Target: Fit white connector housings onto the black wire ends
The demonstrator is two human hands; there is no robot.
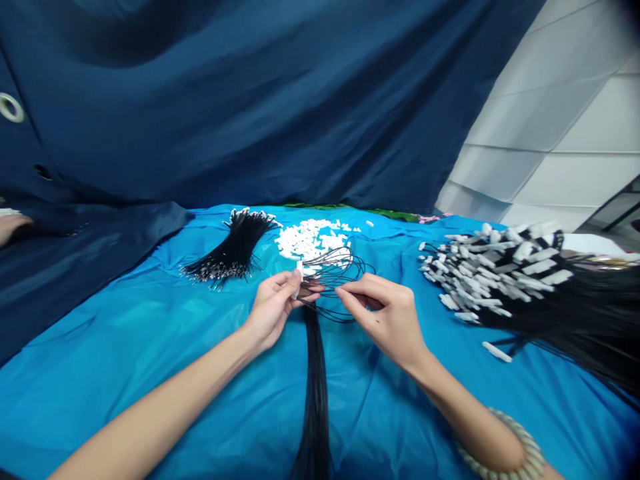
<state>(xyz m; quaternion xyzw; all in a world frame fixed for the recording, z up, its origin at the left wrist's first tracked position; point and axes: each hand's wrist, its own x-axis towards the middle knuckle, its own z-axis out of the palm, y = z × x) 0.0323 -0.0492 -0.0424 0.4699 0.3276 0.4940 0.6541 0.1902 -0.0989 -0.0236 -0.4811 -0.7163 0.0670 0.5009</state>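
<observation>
In the middle of the view my left hand [277, 303] pinches a white connector [299, 270] between thumb and fingers. Thin black wires [345, 267] loop out from it to the right. My right hand [383, 310], just right of the left one, has thumb and index finger pressed together on a black wire. Under both hands a long bundle of black wires [316, 393] runs toward the near edge. A heap of white connectors [313, 240] lies right behind the hands on the blue cloth [200, 373].
A short black wire bundle [233, 247] lies at the back left. On the right is a big pile of wires with white connectors [500, 267], with one loose connector end [497, 352] before it. Another person's hand [13, 227] shows at the far left edge.
</observation>
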